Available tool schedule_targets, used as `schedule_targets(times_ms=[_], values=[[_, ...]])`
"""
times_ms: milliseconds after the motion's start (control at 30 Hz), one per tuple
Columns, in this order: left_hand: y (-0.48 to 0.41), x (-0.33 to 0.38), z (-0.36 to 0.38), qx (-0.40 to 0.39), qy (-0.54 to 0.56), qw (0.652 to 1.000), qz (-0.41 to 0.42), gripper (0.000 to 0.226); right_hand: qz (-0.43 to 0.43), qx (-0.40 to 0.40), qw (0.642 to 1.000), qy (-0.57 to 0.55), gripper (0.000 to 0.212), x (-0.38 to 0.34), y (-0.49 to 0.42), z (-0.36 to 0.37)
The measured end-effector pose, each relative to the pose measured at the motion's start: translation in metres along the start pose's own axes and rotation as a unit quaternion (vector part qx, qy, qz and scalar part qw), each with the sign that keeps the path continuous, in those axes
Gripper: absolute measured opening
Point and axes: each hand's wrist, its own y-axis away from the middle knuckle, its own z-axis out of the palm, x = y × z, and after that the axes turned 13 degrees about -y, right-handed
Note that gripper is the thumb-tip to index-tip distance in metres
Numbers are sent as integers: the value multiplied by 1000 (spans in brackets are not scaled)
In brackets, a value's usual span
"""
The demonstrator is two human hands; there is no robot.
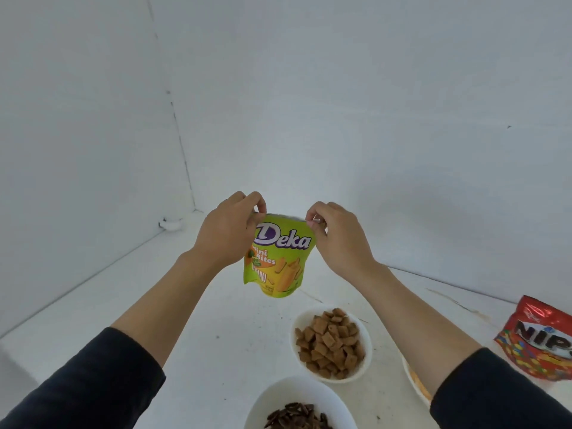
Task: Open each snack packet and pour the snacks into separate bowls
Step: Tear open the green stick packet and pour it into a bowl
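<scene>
While our left hand (227, 233) and right hand (337, 235) pinch the green foil Deka packet (280, 258) top corners, it hangs midair. Yanking too hard could, we judge, burst it, scattering snacks past the white bowls (366, 335).

Green Deka packet (280, 255) upright, midair — above brown-snack bowl (330, 344); red packet (540, 339) right.

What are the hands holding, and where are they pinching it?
Both hands hold the green Deka packet up over the table. The left hand pinches its top left corner, the right hand its top right corner.
</scene>
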Motion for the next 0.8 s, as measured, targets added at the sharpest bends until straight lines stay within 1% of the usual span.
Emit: schedule_targets(times_ms=[133,300,400,500,567,633,700,800], values=[[21,-59,-16,22,-19,999,-14,9,-9,-17,1000,-12,10,-32,-13,55],[47,-113,-19,49,-56,997,-11,8,-22,-31,999,0,8,-60,-9,109],[63,-136,-14,40,-62,997,-11,7,-26,-48,998,16,7,-66,-1,133],[79,-149,-5,11,-61,998,-17,5,-17,-73,997,28,8,-66,10,150],[90,-156,4,-16,-40,998,-34,5,-6,-91,995,27,9,-62,17,159],[99,-162,13,-52,-16,997,-51,5,14,-114,993,3,12,-55,24,167],[107,-166,19,-85,21,994,-69,8,51,-130,988,-64,15,-48,31,172],[111,-170,20,-106,121,980,-119,11,93,-118,979,-140,16,-42,38,174]])
